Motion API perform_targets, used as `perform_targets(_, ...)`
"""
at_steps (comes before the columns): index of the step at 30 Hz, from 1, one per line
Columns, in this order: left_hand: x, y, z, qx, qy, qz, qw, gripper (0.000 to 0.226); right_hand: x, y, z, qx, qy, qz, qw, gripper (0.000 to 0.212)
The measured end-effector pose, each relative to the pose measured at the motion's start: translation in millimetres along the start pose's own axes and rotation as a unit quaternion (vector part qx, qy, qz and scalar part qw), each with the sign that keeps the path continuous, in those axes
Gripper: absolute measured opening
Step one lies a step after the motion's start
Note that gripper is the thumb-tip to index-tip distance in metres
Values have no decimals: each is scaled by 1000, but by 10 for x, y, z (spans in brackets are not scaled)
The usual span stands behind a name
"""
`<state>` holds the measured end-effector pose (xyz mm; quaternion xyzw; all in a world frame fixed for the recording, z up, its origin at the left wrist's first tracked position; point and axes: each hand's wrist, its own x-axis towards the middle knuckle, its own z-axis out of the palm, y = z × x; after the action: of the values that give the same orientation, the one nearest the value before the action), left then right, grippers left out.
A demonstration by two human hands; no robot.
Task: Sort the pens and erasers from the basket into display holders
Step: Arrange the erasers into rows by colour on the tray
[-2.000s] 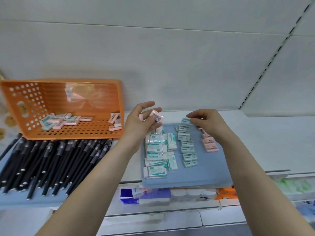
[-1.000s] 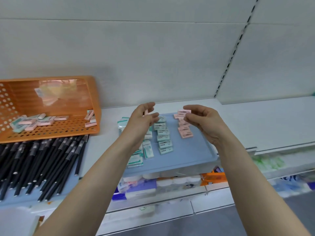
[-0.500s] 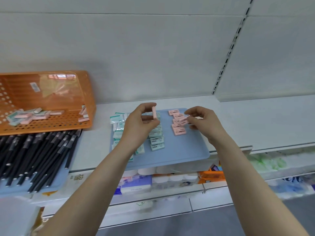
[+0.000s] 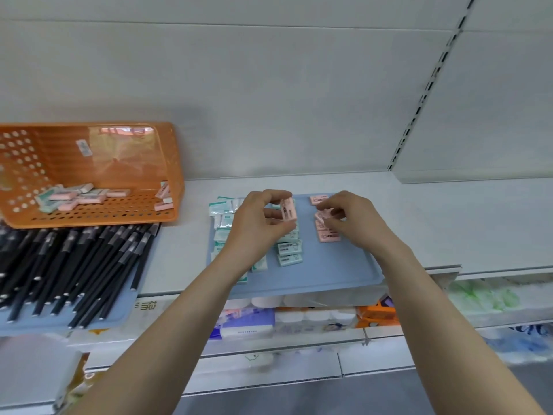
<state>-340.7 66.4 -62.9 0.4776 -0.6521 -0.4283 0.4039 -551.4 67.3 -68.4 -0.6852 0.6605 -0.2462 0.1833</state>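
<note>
Pink eraser (image 4: 289, 208) — print unreadable — pinched on edge by left hand (image 4: 257, 224) above blue tray (image 4: 329, 272); right hand (image 4: 354, 220) pinches second eraser (image 4: 322, 215) over the tray's pink column (image 4: 329, 236).

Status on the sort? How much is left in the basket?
Done: black pens lie on the left tray; green erasers and a pink column sit on the blue tray. In hand: left hand pinches a pink eraser, right hand holds a second pink eraser at that column. Left: several loose erasers in the orange basket.
</note>
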Motion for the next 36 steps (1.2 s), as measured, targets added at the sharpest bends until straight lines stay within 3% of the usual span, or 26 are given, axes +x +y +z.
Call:
perform_targets(3,6,3,12,-3,-1,-1,1000,47,-44,-25,-7,-13,-16,4,1000,36)
perform_targets(5,1,17,30,-13,-3,3,1000,49,-74,-90,-3,19,23,6,1000,32)
perform_targets(7,-4,42,60,-10,-3,15,1000,51,-114,-206,-7,160,51,22,986,18)
perform_targets(9,-5,69,103,3,-6,28,1000,52,-171,-349,-10,310,14,47,949,13)
perform_targets(11,-11,79,141,22,-21,48,998,54,-213,-377,-7,339,4,41,940,17)
perform_targets(15,-23,-13,103,168,-41,119,978,49,-275,-183,-87,273,59,84,957,20)
perform_targets(19,-60,-139,34,323,-64,158,931,35,-480,-25,-125,235,27,168,957,11)
perform_targets(22,-119,-148,58,364,-77,189,909,30,-588,-34,-44,203,30,196,959,13)
perform_targets(25,-160,-131,90,370,-74,214,901,29,-561,-38,31,0,49,158,986,12)
perform_targets(27,-186,-136,78,367,-68,222,901,27,-527,-45,47,-71,45,135,987,8)
perform_targets(31,-246,-185,-111,344,-25,235,909,25,-418,-170,99,-94,55,85,990,5)
perform_targets(36,-329,-302,-753,319,97,225,916,29,-180,-838,310,-10,103,-8,995,8)
